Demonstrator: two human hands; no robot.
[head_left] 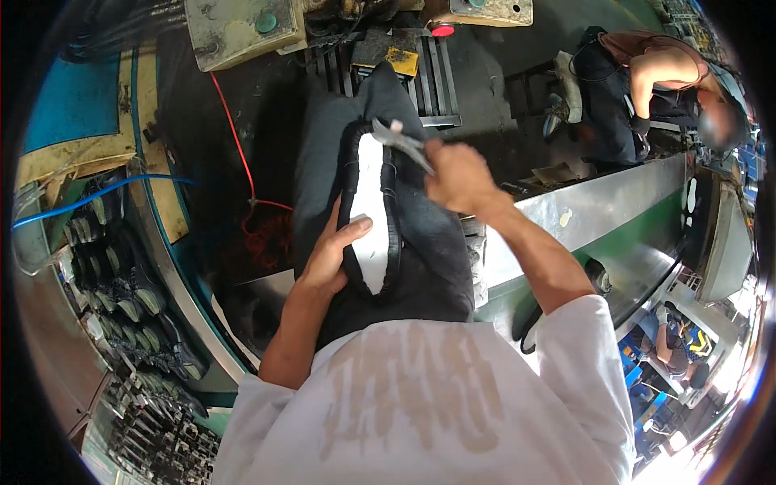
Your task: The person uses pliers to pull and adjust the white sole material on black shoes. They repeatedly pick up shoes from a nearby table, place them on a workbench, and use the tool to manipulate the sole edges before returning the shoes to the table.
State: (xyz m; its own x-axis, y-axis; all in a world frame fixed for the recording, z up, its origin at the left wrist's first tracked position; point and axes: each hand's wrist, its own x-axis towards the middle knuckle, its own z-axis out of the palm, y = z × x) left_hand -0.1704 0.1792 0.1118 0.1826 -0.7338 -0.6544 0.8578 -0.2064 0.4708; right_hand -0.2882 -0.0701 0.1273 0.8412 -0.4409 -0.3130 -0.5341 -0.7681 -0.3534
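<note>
A black shoe upper with a white bottom board (368,214) lies sole up across my dark-trousered lap. Its long axis points away from me. My left hand (327,255) is closed around the near left side of this shoe, with the thumb pressed on the white board. Gripped in my right hand (461,178) is a pair of metal pincers (406,147). Their jaws reach the black edge at the far end of the shoe. Whether they bite on the material, I cannot tell. The right hand is slightly blurred.
Several dark shoes (133,291) fill a rack at left, near a blue hose (97,190). A red air line (230,133) hangs ahead. Machine boxes (242,36) stand beyond my knees. A metal-edged bench (606,202) runs along the right; another person (638,89) sits bent beyond it.
</note>
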